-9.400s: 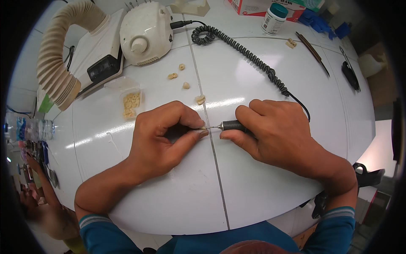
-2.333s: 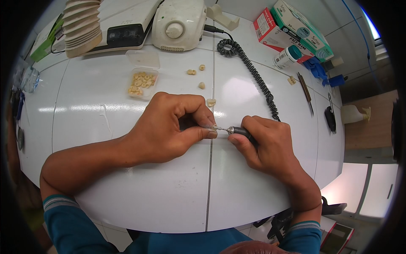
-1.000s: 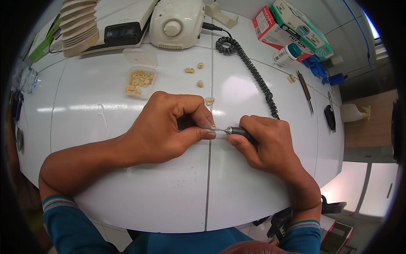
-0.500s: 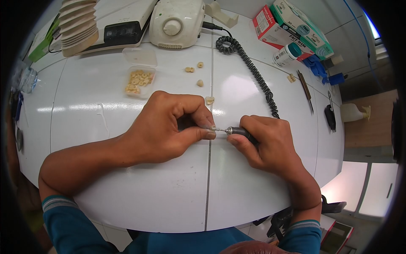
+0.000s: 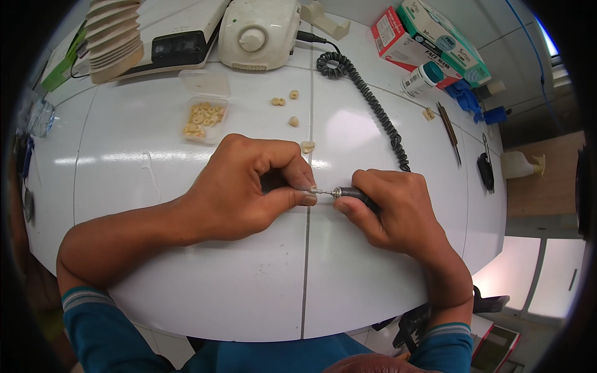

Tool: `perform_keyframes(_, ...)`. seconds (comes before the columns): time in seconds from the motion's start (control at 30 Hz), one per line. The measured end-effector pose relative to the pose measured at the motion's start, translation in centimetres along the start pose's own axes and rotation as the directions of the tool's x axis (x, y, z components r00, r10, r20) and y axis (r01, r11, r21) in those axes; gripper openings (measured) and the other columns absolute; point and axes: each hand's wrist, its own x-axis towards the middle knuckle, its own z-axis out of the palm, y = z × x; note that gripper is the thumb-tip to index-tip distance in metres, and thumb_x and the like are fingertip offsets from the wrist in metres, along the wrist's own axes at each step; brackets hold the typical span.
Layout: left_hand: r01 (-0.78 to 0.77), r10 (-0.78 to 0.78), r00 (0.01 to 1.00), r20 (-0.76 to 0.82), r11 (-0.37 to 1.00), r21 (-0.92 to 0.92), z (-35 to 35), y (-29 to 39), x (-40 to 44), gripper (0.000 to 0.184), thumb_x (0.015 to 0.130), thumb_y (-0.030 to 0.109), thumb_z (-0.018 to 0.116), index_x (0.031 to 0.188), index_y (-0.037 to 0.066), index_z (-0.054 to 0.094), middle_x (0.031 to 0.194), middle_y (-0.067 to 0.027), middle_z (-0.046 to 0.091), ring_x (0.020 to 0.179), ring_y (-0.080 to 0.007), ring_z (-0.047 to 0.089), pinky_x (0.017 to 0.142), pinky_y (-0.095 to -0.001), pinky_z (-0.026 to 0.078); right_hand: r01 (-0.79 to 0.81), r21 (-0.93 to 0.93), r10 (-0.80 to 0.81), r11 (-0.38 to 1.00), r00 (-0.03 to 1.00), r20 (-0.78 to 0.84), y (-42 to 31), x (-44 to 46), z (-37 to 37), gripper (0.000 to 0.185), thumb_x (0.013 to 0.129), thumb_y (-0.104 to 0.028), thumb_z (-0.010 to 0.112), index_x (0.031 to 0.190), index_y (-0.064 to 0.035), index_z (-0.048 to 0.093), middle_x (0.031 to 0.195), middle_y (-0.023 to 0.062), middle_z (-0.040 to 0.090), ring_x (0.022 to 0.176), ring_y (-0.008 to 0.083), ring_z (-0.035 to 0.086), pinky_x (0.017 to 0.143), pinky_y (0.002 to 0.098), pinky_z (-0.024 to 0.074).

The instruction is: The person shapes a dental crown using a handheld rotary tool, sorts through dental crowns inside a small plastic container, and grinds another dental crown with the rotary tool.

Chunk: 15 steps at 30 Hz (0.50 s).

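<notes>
Between the thumb and index finger of my left hand (image 5: 245, 189) is a small pale dental crown (image 5: 313, 189), mostly hidden by the fingertips. My right hand (image 5: 398, 208) is closed around a dark rotary handpiece (image 5: 356, 196). Its thin metal bur (image 5: 324, 192) points left and meets the crown at my left fingertips. Just beyond my left fingers, a loose crown (image 5: 308, 147) lies on the white table (image 5: 217, 286). Farther back are another single crown (image 5: 293, 122), a small crown (image 5: 294, 94) and a joined pair (image 5: 278, 101).
An open clear box (image 5: 206, 118) holds several crowns. Behind it stand a micromotor control unit (image 5: 258, 37) with a coiled cord (image 5: 367, 93) and a ribbed hose (image 5: 115, 40). At right are mask boxes (image 5: 441, 43), a bottle (image 5: 423, 79) and a brown-handled tool (image 5: 448, 130).
Hardly anything differs. Both hands keep their grip and place, with the bur still at the crown; the view has shifted very slightly.
</notes>
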Motion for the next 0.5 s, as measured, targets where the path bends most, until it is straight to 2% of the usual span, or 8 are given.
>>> perform_keyframes(0.37,0.038,-0.04,0.999,0.024,0.998,0.059,-0.18,0.23,0.01,0.016,0.09,-0.009,0.086,0.092,-0.001,0.072,0.104,-0.0156,0.082,0.098,-0.0194,0.082,0.084,-0.0311,0.065,0.004,-0.014,-0.005,1.0,1.0,-0.017,-0.31,0.0,0.06,0.045,0.104,-0.047,0.08,0.083,-0.0091,0.066,0.068,0.0067,0.066,0.063,0.0314,0.069,0.054,0.0458,0.0471)
perform_keyframes(0.47,0.025,-0.025,1.0,-0.006,0.999,-0.04,0.05,0.1,0.05,0.016,0.09,-0.009,0.085,0.091,-0.001,0.071,0.104,-0.0154,0.082,0.097,-0.0193,0.082,0.084,-0.0311,0.065,0.002,-0.012,-0.002,1.0,1.0,-0.002,-0.2,0.0,-0.09,0.045,0.103,-0.047,0.08,0.083,-0.0091,0.066,0.069,0.0063,0.066,0.062,0.0309,0.069,0.054,0.0456,0.0473)
perform_keyframes(0.5,0.027,-0.027,1.0,0.004,1.0,-0.007,-0.02,0.13,0.04,0.016,0.091,-0.009,0.085,0.091,-0.001,0.071,0.105,-0.0155,0.082,0.097,-0.0191,0.082,0.084,-0.031,0.065,-0.008,-0.022,0.009,1.0,1.0,0.008,-0.41,-0.07,-0.16,0.045,0.103,-0.047,0.08,0.083,-0.009,0.066,0.069,0.0063,0.066,0.062,0.0308,0.069,0.054,0.0455,0.0474)
